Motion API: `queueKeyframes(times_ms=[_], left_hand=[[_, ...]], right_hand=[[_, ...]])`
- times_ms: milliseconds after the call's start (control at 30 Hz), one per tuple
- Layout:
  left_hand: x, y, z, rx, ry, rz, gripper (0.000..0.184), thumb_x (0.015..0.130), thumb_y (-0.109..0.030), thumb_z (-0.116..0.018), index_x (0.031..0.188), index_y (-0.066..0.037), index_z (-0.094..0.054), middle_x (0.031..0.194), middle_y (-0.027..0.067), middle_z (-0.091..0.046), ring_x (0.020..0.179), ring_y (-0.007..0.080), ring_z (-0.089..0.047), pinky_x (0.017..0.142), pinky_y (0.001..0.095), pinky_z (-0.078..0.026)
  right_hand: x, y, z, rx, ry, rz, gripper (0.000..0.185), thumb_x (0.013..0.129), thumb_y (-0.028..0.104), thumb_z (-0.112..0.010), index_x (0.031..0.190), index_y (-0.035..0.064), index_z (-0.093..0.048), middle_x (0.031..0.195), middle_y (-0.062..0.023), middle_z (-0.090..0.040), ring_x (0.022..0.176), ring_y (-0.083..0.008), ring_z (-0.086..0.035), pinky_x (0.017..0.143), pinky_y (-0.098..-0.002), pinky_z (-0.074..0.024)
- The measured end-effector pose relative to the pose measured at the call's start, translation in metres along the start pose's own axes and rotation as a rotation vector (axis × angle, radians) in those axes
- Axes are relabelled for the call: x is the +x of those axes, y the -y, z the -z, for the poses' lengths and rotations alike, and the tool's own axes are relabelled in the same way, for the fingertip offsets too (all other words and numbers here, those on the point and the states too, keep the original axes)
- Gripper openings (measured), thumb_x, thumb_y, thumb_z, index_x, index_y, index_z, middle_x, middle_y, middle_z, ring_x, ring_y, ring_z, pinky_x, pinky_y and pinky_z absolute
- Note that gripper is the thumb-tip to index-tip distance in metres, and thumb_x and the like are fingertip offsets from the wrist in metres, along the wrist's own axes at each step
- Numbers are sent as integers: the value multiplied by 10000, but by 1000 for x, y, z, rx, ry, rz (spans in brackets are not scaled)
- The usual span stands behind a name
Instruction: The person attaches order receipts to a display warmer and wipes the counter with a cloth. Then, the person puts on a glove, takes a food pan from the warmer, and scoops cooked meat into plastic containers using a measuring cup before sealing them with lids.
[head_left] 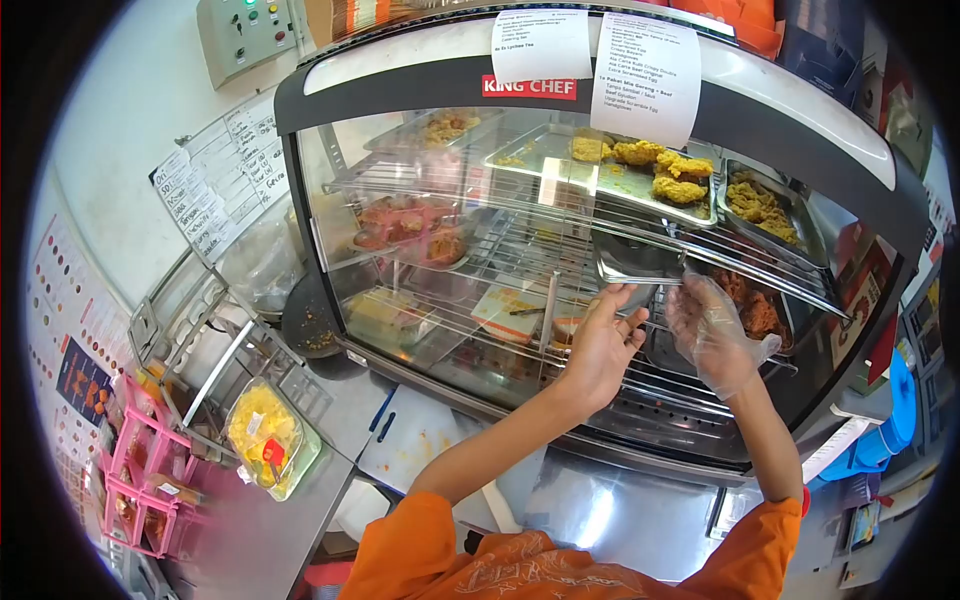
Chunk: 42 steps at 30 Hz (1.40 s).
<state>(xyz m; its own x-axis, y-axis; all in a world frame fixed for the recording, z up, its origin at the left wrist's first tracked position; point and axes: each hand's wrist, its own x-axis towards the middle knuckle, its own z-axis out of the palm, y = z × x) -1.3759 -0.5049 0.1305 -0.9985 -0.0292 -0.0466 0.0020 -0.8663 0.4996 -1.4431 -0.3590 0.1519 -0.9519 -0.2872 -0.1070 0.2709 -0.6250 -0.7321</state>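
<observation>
Inside the heated display case, a metal tray (632, 262) sits on the middle rack, its near edge toward me. My left hand (604, 348) is bare, with fingers bent and apart and the fingertips just at the tray's front rim. A clear plastic glove covers my right hand (712, 330), whose fingers close around the tray's front right corner; the exact grip is partly hidden. Right of that hand, a tray of reddish-brown fried chicken (752, 305) rests on the same level. Above, an upper tray (560, 165) carries several yellow fried pieces (682, 176).
Wire racks (490, 255) and a glass panel (385, 215) fill the case's left side. Paper slips (645, 75) hang from its top. A tub of yellow food (265, 435), pink baskets (150, 470) and a white cutting board (405, 440) stand below left. Blue containers (885, 430) are at right.
</observation>
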Motion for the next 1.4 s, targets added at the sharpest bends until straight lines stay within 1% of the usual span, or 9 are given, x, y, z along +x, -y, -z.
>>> queueKeyframes(times_ms=[67, 367, 467, 600, 867, 1100, 1200, 1300, 1400], left_hand=[[2, -3, 1, -2, 44, 34, 245, 892, -182, -569, 1107, -116, -472, 1200, -9, -490, 913, 120, -515, 785, 269, -431], [-7, -17, -6, -19, 91, 97, 280, 903, -148, -543, 1161, -105, -444, 1235, -2, -479, 924, 133, -520, 771, 272, -437], [-4, -20, -6, -48, 122, 117, 317, 916, -148, -519, 1215, -102, -427, 1251, 0, -471, 922, 133, -520, 769, 266, -435], [-6, -25, -13, 15, 177, 116, 356, 931, -171, -487, 1269, -98, -403, 1284, 3, -459, 920, 128, -515, 773, 259, -431], [-22, -26, -19, 97, 246, 145, 356, 946, -197, -463, 1282, -100, -395, 1339, -3, -427, 939, 120, -514, 786, 249, -431], [-33, -26, -26, 195, 294, 196, 332, 964, -235, -438, 1274, -129, -385, 1340, -11, -425, 924, 112, -511, 817, 260, -422], [-38, -20, -27, 266, 302, 213, 306, 974, -270, -426, 1256, -158, -391, 1340, -8, -427, 923, 106, -508, 844, 269, -402], [-39, -15, -23, 241, 307, 262, 299, 976, -287, -426, 1248, -163, -403, 1315, -7, -454, 919, 106, -505, 839, 268, -397], [-35, -13, -16, 238, 266, 232, 307, 975, -296, -436, 1241, -144, -434, 1238, -5, -498, 899, 100, -506, 812, 267, -406]], right_hand=[[3, 2, 1, 11, -17, 13, 106, 879, 84, -595, 958, 34, -545, 830, -81, -574, 767, -151, -593, 675, -249, -552], [1, 6, -7, 46, -20, 1, 101, 888, 78, -583, 952, 17, -534, 827, -74, -558, 753, -145, -580, 685, -243, -553], [-2, 9, -8, 43, -5, 15, 97, 899, 86, -572, 954, 16, -535, 830, -67, -561, 763, -139, -584, 683, -246, -552], [-21, 14, -19, 67, 37, 76, 96, 918, 105, -551, 963, 21, -544, 840, -56, -569, 790, -121, -587, 705, -234, -546], [-41, 23, -10, 41, 16, 32, 122, 920, 138, -568, 980, 32, -560, 825, -44, -577, 769, -112, -592, 704, -222, -546], [-56, 28, -5, -59, 52, 102, 151, 929, 169, -561, 996, 34, -562, 843, -46, -587, 764, -115, -596, 708, -238, -537], [-63, 33, -9, -92, -4, 100, 179, 929, 155, -550, 1039, 14, -541, 849, -67, -587, 776, -131, -597, 707, -243, -535], [-66, 34, -4, -104, -14, 97, 189, 927, 143, -546, 1050, 1, -527, 858, -85, -587, 767, -142, -599, 706, -246, -538], [-68, 32, 4, -188, 3, 132, 192, 924, 140, -547, 1044, -7, -522, 865, -99, -587, 755, -148, -597, 700, -251, -542]])
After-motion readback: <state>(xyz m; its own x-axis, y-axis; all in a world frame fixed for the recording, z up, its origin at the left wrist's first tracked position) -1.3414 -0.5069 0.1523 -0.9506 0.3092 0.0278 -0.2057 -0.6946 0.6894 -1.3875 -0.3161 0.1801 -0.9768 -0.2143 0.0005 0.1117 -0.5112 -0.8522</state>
